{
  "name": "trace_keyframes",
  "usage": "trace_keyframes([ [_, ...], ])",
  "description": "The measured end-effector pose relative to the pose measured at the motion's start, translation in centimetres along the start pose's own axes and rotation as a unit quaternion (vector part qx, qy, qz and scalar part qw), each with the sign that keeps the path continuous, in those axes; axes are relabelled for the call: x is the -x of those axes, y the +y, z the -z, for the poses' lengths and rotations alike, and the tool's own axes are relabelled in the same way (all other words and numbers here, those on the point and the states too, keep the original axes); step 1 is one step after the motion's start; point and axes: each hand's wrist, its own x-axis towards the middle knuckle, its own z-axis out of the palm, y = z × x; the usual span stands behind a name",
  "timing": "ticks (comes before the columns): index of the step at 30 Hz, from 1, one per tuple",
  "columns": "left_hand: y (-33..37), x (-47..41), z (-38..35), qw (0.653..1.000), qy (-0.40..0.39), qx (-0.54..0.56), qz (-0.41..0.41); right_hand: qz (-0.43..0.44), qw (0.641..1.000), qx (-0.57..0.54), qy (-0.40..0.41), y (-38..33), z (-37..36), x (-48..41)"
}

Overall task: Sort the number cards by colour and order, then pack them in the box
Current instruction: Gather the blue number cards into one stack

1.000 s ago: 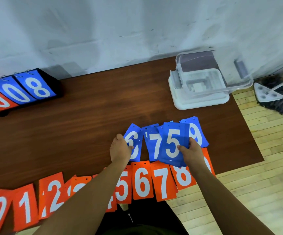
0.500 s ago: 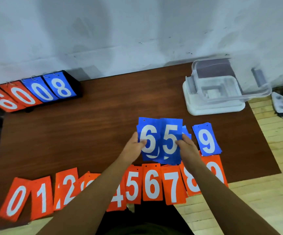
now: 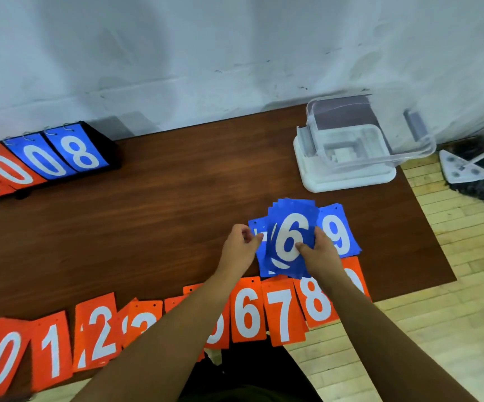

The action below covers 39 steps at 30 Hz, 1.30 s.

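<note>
Tabletop (image 3: 162, 227), blue stack (image 3: 287, 227) lengthwise toward wall (image 3: 206, 53)

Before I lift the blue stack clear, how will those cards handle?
Probably thin yet fairly stiff: the blue stack looks flat in the right hand, with no droop. Likely slippery: its top edges are fanned unevenly, so cards may slide apart. Probably light, given the thumb-and-finger hold.

Bare table (image 3: 177, 204) between scoreboard (image 3: 60, 158) and box (image 3: 348, 152)
</note>
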Motion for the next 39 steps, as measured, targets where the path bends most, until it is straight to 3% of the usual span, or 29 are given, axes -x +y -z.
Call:
trace_keyframes([
  [5, -1.7, -3.2, -0.7, 0.969, 0.101, -0.226, -0.014, -0.014, 0.998, -0.038, 0.057, 2.0, 3.6, -0.4],
  [8, -1.2, -3.9, -1.8, 0.960, 0.102, -0.260, 0.001, -0.022, 0.997, -0.053, 0.061, 3.1, 4.5, -0.4],
  [13, -1.6, -5.2, -3.1, 0.932, 0.054, -0.349, -0.080, -0.043, 0.996, -0.061, 0.054, 4.7, 4.2, -0.7],
  [22, -1.7, -6.3, -1.0, 0.959, 0.070, -0.256, -0.099, -0.071, 0.993, -0.084, 0.053, 5.1, 4.1, -1.9],
  [26, -1.0, -5.9, 0.8, 0.989, 0.072, -0.128, -0.015, -0.079, 0.991, -0.089, 0.054, 4.5, 3.7, -2.6],
  [30, 0.4, -5.0, 3.8, 0.996, 0.076, 0.034, 0.026, -0.093, 0.988, -0.118, 0.043, 3.4, 3.2, -3.0],
  [34, 0.7, -3.6, 5.4, 0.993, -0.021, 0.118, -0.004, -0.089, 0.987, -0.136, 0.006, 1.4, 2.4, -3.2],
  [37, 1.2, -2.4, 4.5, 0.988, -0.096, 0.106, -0.052, -0.086, 0.986, -0.129, -0.063, 0.1, 1.3, -3.0],
  [39, 1.9, -1.7, 3.5, 0.990, -0.100, 0.072, -0.074, -0.085, 0.979, -0.149, -0.110, -0.6, 0.6, -2.4],
])
